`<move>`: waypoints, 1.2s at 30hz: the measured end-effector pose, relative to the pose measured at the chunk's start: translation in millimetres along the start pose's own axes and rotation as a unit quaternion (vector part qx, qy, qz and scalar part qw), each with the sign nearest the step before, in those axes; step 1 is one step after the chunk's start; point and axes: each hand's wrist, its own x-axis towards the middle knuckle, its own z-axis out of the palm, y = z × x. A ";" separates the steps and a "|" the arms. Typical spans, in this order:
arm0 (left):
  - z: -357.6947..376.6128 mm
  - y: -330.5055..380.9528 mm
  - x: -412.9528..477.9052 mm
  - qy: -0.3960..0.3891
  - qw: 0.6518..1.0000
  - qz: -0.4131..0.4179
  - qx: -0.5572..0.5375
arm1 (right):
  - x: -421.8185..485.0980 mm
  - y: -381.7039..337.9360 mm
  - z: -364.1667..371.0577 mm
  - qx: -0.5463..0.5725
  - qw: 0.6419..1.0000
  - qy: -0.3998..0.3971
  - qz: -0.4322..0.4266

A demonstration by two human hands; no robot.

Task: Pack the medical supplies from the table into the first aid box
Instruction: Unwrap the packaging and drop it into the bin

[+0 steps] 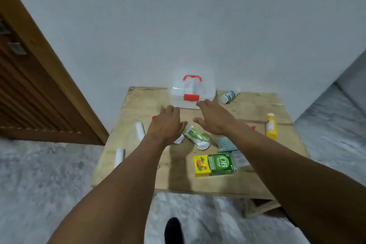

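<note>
A clear plastic first aid box [193, 93] with a red handle and red latch stands shut at the far edge of the wooden table [146, 176]. My left hand [167, 123] and my right hand [213, 118] reach over the table just in front of the box, fingers apart, holding nothing. Below them lie a green and silver sachet [197, 137], a pale blue packet [225, 143] and a green and yellow box [214, 165]. A yellow bottle [271, 126] lies at the right, a white bottle [229, 96] beside the box, and two white rolls [140, 129] [119, 157] at the left.
The table stands against a white wall [198, 25]. A brown wooden door [29, 85] is at the left. The floor [39, 174] is speckled grey. A small red thing [154, 117] shows partly behind my left hand. A dark shoe [173, 231] is below the table's near edge.
</note>
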 end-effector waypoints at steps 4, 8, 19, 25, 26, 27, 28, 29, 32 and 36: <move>24.5 -13.7 21.6 -0.061 0.998 0.015 0.015 | 20.1 5.6 31.7 0.001 0.999 -0.035 0.012; 47.4 -24.6 35.7 -0.118 0.992 0.022 0.033 | 34.0 12.6 68.2 -0.012 0.996 -0.086 -0.001; 103.9 -37.0 68.3 -0.182 0.979 -0.062 0.071 | 59.7 43.0 111.9 -0.111 0.977 -0.169 -0.068; 114.1 -30.8 82.6 -0.206 0.975 -0.087 -0.007 | 74.8 55.0 104.3 -0.146 0.976 -0.147 -0.063; 115.6 -29.6 83.9 -0.208 0.974 -0.088 -0.013 | 75.9 54.8 105.7 -0.141 0.978 -0.133 -0.075; 118.0 -29.2 85.3 -0.208 0.974 -0.088 -0.014 | 77.0 56.0 108.8 -0.142 0.979 -0.119 -0.090; 119.2 -28.6 86.6 -0.208 0.974 -0.089 -0.012 | 78.2 59.0 113.2 -0.137 0.982 -0.100 -0.087; 120.2 -28.3 88.1 -0.208 0.974 -0.090 -0.009 | 79.5 62.0 117.8 -0.127 0.985 -0.084 -0.081; 122.6 -28.7 91.6 -0.204 0.975 -0.091 -0.002 | 83.1 64.1 127.1 -0.113 0.988 -0.069 -0.083; 119.3 -23.2 84.4 -0.182 0.982 -0.055 0.019 | 85.3 65.1 126.3 -0.100 0.990 -0.068 -0.073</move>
